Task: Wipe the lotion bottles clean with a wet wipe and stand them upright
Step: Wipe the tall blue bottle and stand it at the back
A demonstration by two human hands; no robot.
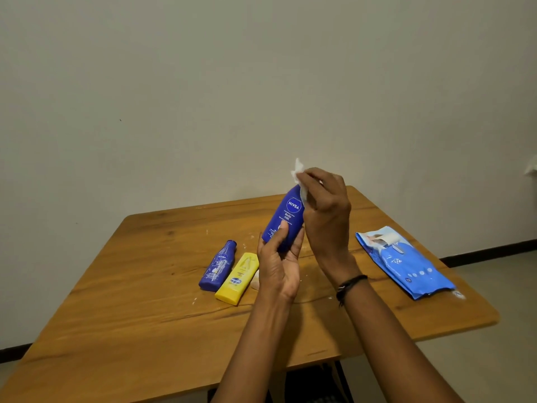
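My left hand (277, 266) grips the lower end of a large blue Nivea bottle (286, 218), held tilted above the table with its label facing me. My right hand (325, 210) pinches a crumpled white wet wipe (300, 181) against the bottle's upper end, which it hides. A smaller blue Nivea bottle (218, 266) lies flat on the wooden table (145, 301), streaked with white. Touching its right side lies a yellow bottle (238, 279), also on its side.
A blue wet-wipe pack (406, 267) lies on the table's right part, its flap open. White specks dot the tabletop around the bottles. Something pale (255, 282) peeks out behind my left wrist. A plain wall stands behind the table.
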